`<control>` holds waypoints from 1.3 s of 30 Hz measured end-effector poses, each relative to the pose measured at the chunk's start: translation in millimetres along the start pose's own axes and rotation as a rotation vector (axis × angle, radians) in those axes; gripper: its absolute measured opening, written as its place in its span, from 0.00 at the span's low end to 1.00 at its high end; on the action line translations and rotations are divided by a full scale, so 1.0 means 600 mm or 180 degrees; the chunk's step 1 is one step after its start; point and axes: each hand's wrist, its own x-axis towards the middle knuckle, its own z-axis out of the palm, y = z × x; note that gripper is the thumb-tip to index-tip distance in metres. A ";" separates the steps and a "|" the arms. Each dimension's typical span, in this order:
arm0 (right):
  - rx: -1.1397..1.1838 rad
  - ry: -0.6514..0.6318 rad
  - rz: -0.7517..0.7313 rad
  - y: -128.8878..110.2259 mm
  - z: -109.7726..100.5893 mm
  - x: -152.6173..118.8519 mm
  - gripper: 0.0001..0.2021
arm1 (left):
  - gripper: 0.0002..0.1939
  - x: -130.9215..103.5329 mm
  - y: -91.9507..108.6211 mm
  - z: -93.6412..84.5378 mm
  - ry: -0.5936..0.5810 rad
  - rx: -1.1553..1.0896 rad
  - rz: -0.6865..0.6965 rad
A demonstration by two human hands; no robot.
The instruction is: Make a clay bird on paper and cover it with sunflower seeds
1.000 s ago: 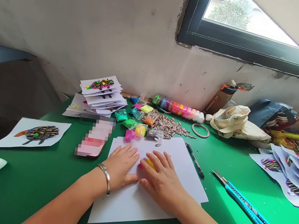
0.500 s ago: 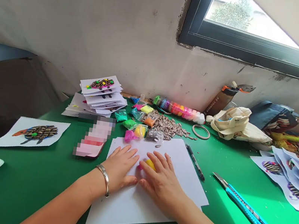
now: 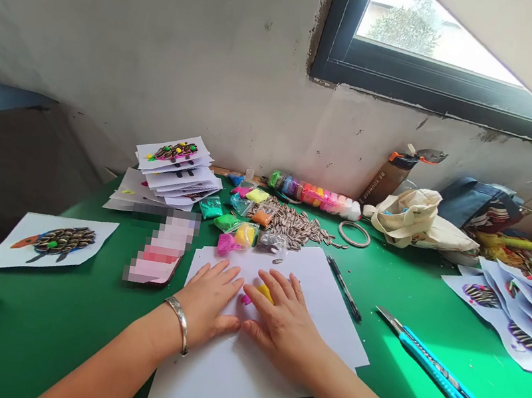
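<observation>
My left hand (image 3: 212, 301), with a silver bracelet at its wrist, lies flat with spread fingers on the left part of the white paper (image 3: 237, 383). On the right part rests my right hand (image 3: 280, 319), its fingers also stretched out. Under and between the fingers of my right hand show a yellow piece (image 3: 264, 291) and a bit of pink (image 3: 246, 299); the rest of them is hidden. The two thumbs nearly meet. Just beyond the paper are small bags of coloured clay (image 3: 245, 234) and a heap of striped seeds (image 3: 292, 225).
Left are a seed picture (image 3: 61, 244), a phone (image 3: 160, 256) and stacked sheets (image 3: 179, 175). Right are a black pen (image 3: 343, 287), a blue cutter (image 3: 440, 371), a tape ring (image 3: 354, 234) and more pictures (image 3: 519, 320). A bottle (image 3: 388, 178) and cloth bag (image 3: 409, 215) stand behind.
The view has shifted slightly, so most things appear a little further left. Both hands stay flat on the paper, nearly as before.
</observation>
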 end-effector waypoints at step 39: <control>0.0008 -0.0068 -0.0178 0.009 -0.005 -0.006 0.24 | 0.32 0.002 -0.009 0.010 0.0029 -0.0080 0.0028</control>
